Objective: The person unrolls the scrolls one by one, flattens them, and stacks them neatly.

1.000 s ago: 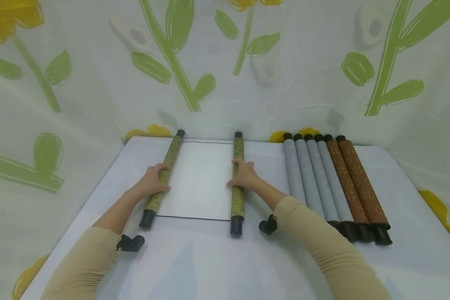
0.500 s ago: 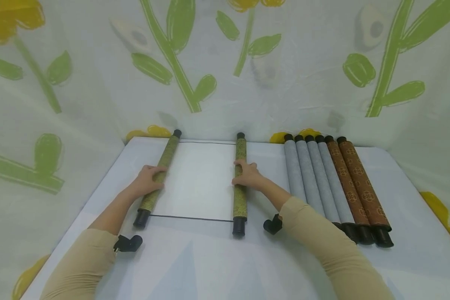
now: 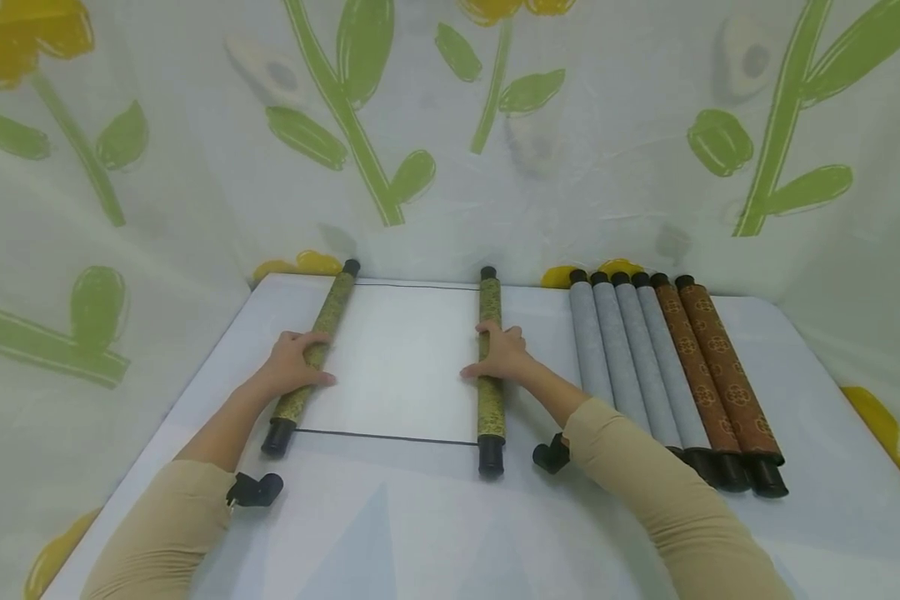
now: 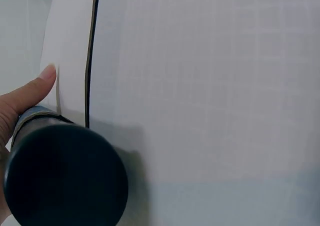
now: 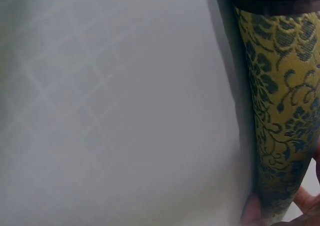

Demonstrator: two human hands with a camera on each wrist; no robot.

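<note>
A hanging scroll lies partly unrolled on the table, its blank white sheet (image 3: 405,358) stretched between two rolls covered in green-gold patterned cloth. My left hand (image 3: 288,367) grips the left roll (image 3: 292,407) around its middle, the thumb reaching over the sheet. Around the right roll (image 3: 491,408) my right hand (image 3: 506,354) has its thumb and fingers spread to either side. Black knobs cap the rolls; one knob (image 4: 65,176) fills the lower left of the left wrist view. Close up in the right wrist view, the cloth (image 5: 285,96) shows dark flowers on gold.
To the right, several rolled grey scrolls (image 3: 626,358) lie side by side with two brown patterned scrolls (image 3: 720,367). The white table (image 3: 420,533) ends at a curtain (image 3: 607,192) printed with flowers and leaves. Black wrist cameras (image 3: 255,490) hang below both sleeves.
The left roll has moved left and the right roll a little to the right, both hands going with them. More of the white sheet shows between the rolls.
</note>
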